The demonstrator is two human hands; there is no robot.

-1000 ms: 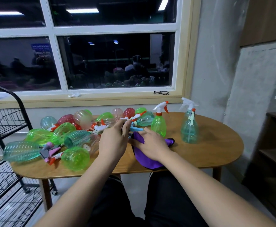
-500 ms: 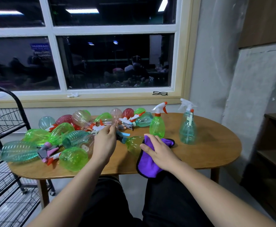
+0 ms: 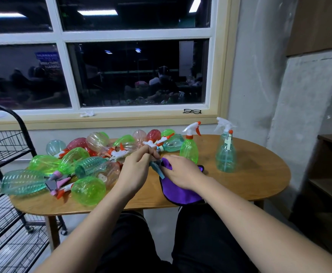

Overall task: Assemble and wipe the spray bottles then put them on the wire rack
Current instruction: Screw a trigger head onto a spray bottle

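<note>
Crowding left hand point(image 3: 135, 172) holding sprayer head point(image 3: 157, 170): bottle pile point(image 3: 86, 166); right hand point(image 3: 183, 172) grips cloth point(image 3: 181, 196).

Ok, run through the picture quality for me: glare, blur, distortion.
Head view: the dark window mirrors ceiling lights and the room; the wide lens bows its frame and the table edge; light on the table is even, shadows soft; the left hand on the blue sprayer and right hand on the purple cloth look slightly soft.

Two upright spray bottles point(image 3: 189, 152) being shown, roughly fifteen loose bottles point(image 3: 88, 191), one teal spray head point(image 3: 158, 169) being gripped, one purple cloth point(image 3: 181, 194), one pair of glasses point(image 3: 192, 111), one wire rack point(image 3: 5, 141), one left hand point(image 3: 135, 170), one right hand point(image 3: 183, 172)
</note>
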